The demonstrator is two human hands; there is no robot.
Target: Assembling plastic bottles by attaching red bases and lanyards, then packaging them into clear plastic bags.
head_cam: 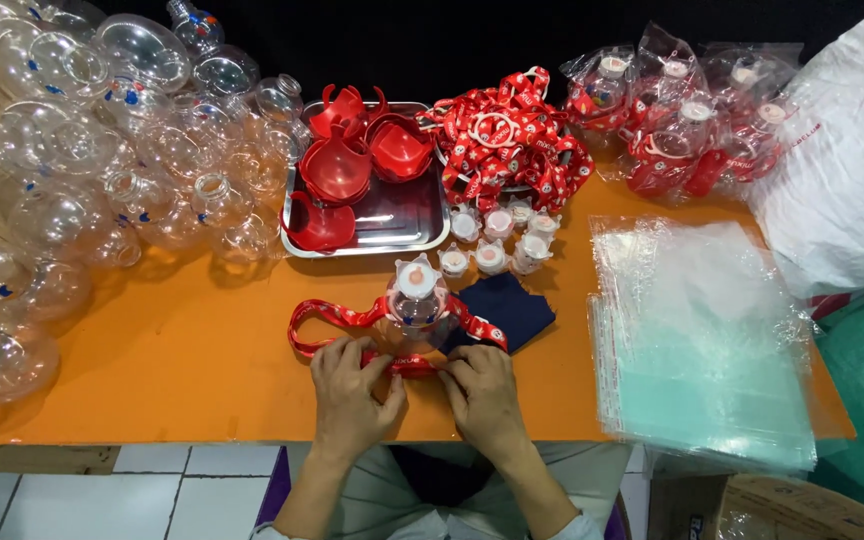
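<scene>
A clear round bottle (pixel 416 308) with a white cap lies on the orange table (pixel 182 370), right in front of me. A red printed strap (pixel 337 318) loops from it to the left and passes under the bottle's base. My left hand (pixel 350 392) and my right hand (pixel 480 392) both pinch the strap at the bottle's near side, thumbs close together. A dark blue cloth (pixel 514 305) lies under the bottle's right side.
A steel tray (pixel 407 215) holds red plastic cups. Several white caps (pixel 497 240) stand beside it, with a heap of red straps (pixel 507 135) behind. Clear bottles (pixel 102 150) pile up at the left. Bagged bottles (pixel 682 120) and a stack of clear bags (pixel 702 340) lie right.
</scene>
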